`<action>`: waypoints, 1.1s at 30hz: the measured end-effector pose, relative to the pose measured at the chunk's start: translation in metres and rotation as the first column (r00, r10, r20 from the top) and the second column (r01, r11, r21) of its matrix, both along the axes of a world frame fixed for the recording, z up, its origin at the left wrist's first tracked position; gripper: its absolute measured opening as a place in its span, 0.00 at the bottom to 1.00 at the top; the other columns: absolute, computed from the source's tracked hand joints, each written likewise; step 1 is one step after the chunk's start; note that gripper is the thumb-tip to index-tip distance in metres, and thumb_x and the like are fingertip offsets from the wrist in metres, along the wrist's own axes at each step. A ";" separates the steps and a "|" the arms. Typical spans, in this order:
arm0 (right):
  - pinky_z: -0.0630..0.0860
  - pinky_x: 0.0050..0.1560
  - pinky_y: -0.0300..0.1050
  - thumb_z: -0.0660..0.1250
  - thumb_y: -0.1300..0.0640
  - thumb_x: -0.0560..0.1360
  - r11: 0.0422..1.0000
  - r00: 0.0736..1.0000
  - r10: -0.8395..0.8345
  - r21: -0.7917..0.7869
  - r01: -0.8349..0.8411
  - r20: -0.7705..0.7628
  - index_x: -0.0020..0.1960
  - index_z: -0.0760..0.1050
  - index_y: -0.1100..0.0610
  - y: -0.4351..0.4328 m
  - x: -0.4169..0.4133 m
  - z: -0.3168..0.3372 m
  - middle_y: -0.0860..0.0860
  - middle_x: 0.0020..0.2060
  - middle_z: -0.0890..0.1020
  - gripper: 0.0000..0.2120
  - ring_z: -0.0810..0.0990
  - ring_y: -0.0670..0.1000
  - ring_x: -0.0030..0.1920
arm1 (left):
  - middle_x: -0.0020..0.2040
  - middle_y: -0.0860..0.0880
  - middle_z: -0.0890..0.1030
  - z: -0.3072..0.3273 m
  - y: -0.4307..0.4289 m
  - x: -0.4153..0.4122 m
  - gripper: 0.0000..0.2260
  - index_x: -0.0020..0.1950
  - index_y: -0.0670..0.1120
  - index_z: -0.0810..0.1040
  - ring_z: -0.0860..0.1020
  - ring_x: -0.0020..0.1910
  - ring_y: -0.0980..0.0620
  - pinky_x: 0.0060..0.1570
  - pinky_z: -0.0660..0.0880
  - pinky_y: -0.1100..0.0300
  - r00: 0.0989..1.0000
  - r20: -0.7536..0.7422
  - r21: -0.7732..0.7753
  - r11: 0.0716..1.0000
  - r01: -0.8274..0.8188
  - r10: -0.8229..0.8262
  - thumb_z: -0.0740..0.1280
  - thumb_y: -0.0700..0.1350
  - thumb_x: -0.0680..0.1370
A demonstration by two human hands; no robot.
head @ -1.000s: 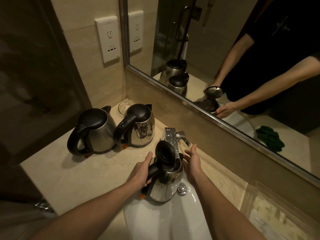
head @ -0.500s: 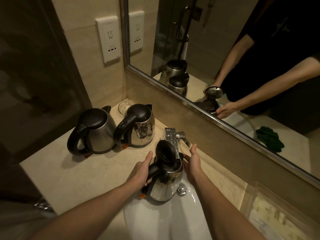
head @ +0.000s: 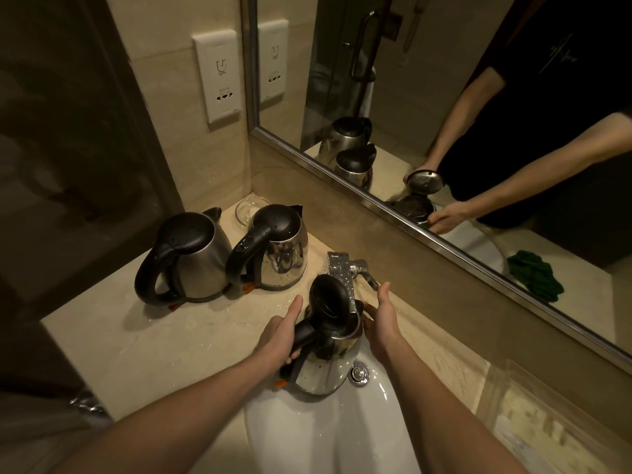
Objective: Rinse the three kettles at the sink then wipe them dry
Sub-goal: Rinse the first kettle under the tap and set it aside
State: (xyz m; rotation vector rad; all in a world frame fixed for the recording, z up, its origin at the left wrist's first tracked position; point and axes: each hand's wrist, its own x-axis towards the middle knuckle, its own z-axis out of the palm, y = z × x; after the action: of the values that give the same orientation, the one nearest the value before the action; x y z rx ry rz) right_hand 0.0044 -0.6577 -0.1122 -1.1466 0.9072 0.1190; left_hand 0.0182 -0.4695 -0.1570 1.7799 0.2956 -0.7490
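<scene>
Beige counter [head: 154,354] below me, white sink [head: 325,439] nearest. Over the sink my left hand [head: 278,336] grips the handle of a lid-up kettle [head: 328,364]. My right hand [head: 383,323], fingers straight, lies against its side. Behind the sink is the tap [head: 342,271]. Left of the sink stand a second kettle [head: 280,248] and a third kettle [head: 198,261].

You have three stainless-steel kettles with black plastic handles: one open-lidded kettle [head: 325,366] at centre frame, plus one far-left kettle [head: 201,265] and one neighbouring kettle [head: 285,256] at centre left. You also have one chrome tap [head: 339,270], one white ceramic sink [head: 325,439], one clear glass dish [head: 249,207] and one white wall socket [head: 219,75].
</scene>
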 end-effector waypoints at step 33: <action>0.61 0.69 0.55 0.49 0.32 0.77 1.000 1.000 -0.024 0.011 0.024 0.010 0.76 0.59 0.51 0.007 -0.002 0.009 0.60 0.71 0.67 0.34 0.68 0.61 0.70 | 0.26 0.48 0.73 0.004 0.001 0.000 0.45 0.50 0.38 0.81 0.73 0.24 0.51 0.27 0.70 0.60 1.000 -0.022 0.028 1.000 -0.006 0.007 0.49 0.78 0.72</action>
State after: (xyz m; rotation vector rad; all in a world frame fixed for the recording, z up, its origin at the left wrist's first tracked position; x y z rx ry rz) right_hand 0.0027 -0.6506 -0.1033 -1.1251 0.9103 0.0990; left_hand 0.0182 -0.4684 -0.1528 1.7974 0.3279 -0.7638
